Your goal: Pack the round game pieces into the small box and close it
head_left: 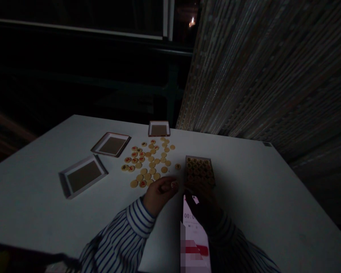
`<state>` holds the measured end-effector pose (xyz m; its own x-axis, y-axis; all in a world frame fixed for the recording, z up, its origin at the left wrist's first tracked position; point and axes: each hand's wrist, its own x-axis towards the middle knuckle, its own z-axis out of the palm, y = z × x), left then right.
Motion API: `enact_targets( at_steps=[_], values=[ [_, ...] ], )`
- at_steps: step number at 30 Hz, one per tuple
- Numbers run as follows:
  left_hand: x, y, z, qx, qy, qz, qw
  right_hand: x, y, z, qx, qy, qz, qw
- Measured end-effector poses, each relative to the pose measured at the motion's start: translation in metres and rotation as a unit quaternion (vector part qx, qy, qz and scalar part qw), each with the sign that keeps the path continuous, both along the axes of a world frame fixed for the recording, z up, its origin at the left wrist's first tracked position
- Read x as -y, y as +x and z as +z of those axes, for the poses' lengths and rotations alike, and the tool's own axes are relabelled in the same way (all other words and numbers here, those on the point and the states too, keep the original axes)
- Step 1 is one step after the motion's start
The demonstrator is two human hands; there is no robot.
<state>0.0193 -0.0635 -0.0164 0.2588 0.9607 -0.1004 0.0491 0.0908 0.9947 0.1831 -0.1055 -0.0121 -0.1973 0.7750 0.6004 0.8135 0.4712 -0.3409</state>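
My left hand (160,192) is closed in a pinch, with a round Chinese chess piece (174,184) at its fingertips. Loose Chinese chess pieces (152,165) are spread on the table just beyond it, some with red or dark characters showing, others plain side up. To the right, a shallow box (200,157) holds rows of pieces. Over the near end of this box lies my right hand (206,203), deep in shadow, so its grip is unclear. A lit phone (195,231) showing a timer is partly beneath the right hand.
Two shallow trays or lids, one brown-rimmed (126,144) and one pale (64,186), rest on the left of the white table (261,204). A smaller open tray (159,134) stands near the back edge. A striped curtain (244,76) hangs behind at right.
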Motion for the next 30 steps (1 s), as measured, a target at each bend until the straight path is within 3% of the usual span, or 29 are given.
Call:
enact_targets(
  at_steps=[6, 14, 22, 30],
  values=[
    [0.001, 0.002, 0.008, -0.02, -0.014, -0.009, 1.0, 0.0, -0.001, 0.001, -0.01, 0.002, 0.001, 1.0],
    [0.0, 0.002, 0.004, 0.069, -0.063, -0.036, 0.995, 0.001, -0.001, 0.003, -0.016, -0.014, 0.002, 1.0],
    [0.001, 0.002, -0.003, 0.085, -0.078, -0.049, 0.992, 0.002, -0.001, 0.004, -0.023, -0.011, 0.006, 1.0],
    [0.003, 0.006, 0.0, 0.124, -0.096, -0.047, 0.986, 0.002, -0.001, 0.009, -0.016, -0.008, 0.0, 1.0]
  ],
)
